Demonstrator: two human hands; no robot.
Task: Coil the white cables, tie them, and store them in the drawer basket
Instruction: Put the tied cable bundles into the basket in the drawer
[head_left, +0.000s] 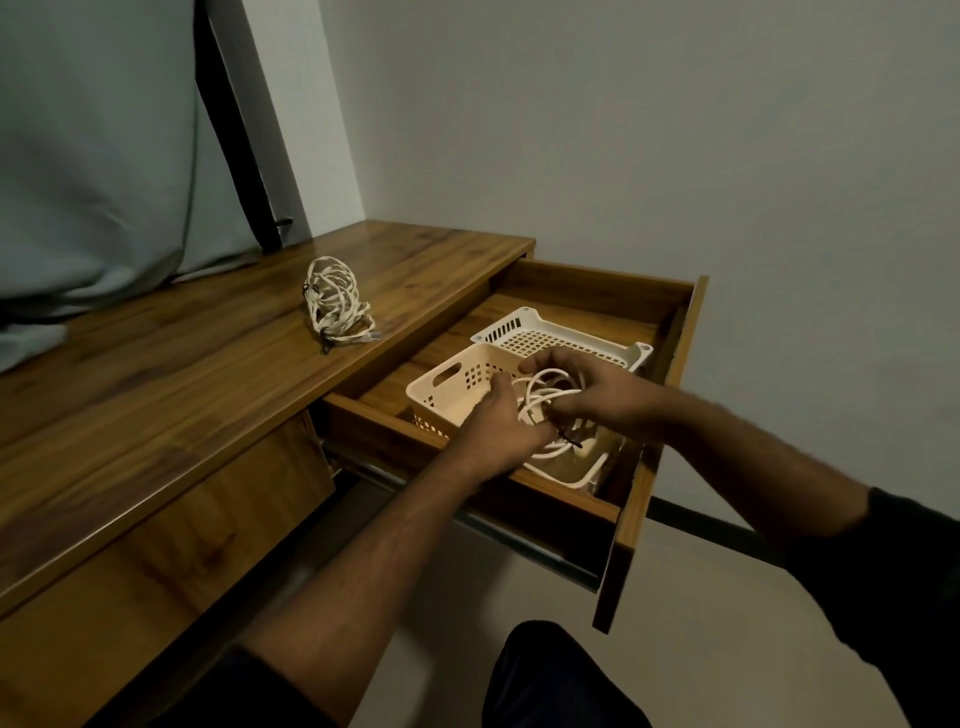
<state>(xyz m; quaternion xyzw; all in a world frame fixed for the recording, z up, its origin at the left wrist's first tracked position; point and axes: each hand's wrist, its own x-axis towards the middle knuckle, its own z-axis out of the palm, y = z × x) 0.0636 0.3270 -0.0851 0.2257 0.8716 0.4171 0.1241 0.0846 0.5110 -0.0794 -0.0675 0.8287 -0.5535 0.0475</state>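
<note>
Two hands meet over the cream basket (441, 382) in the open drawer (644, 306), lowering a coiled white cable (545, 395) into it. The left hand (498, 426) has its fingers curled on the coil's near side, where a dark tie (569, 440) shows; the right hand (592, 389) has its fingers clamped round the far loops. Storing looks to be the step in hand. Next, I judge, comes letting go and fetching the second coil (335, 306) from the desk top (171, 358).
</note>
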